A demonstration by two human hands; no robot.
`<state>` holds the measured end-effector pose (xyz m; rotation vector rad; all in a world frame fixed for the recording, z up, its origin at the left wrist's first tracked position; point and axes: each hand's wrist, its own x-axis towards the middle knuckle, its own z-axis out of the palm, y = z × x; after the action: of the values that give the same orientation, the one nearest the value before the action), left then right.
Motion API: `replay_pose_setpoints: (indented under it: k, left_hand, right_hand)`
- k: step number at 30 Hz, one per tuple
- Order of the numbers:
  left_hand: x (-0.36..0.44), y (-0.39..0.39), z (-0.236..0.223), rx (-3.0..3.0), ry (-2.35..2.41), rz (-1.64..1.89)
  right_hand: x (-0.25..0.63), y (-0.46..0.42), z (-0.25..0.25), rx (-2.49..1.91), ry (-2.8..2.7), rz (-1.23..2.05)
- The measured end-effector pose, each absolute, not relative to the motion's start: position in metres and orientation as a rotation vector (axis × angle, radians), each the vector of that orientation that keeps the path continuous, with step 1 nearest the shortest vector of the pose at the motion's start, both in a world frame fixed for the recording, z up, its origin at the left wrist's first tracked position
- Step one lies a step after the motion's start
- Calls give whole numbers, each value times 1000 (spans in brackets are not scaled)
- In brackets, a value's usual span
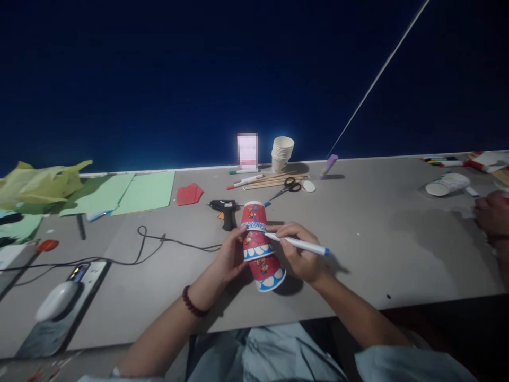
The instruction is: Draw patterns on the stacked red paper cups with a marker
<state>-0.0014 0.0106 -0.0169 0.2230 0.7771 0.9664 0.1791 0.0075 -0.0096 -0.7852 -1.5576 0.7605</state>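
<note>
A stack of paper cups (259, 245), red with blue and white scalloped bands, lies tilted on the table in front of me. My left hand (231, 254) wraps the stack from its left side, fingers around the upper cups. In my right hand (301, 249) is a white marker (304, 245) with a blue end, gripped like a pen. Its tip points left and meets the blue-patterned band of the top cup, or comes very close to it. A black glue gun (226, 212) lies just beyond my left hand.
Beyond the cups lie scissors (292, 184), wooden sticks (274, 182), markers (244, 182) and a white cup stack (282, 154). A purple glue stick (328, 165) stands right of them. A cable (175, 243) crosses the left side. Another person's hand (493, 215) rests far right, near a cup (447, 184).
</note>
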Motion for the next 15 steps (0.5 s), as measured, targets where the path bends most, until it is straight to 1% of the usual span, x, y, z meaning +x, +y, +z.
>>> replay_pose_setpoints:
  k: [9,15]
  left_hand:
    - [-1,11,-16,223,754,972]
    - [-1,10,-15,234,746,979]
  right_hand:
    - [178,7,-9,-791,-1594,679]
    - [179,6,-7,-771,-1620,698]
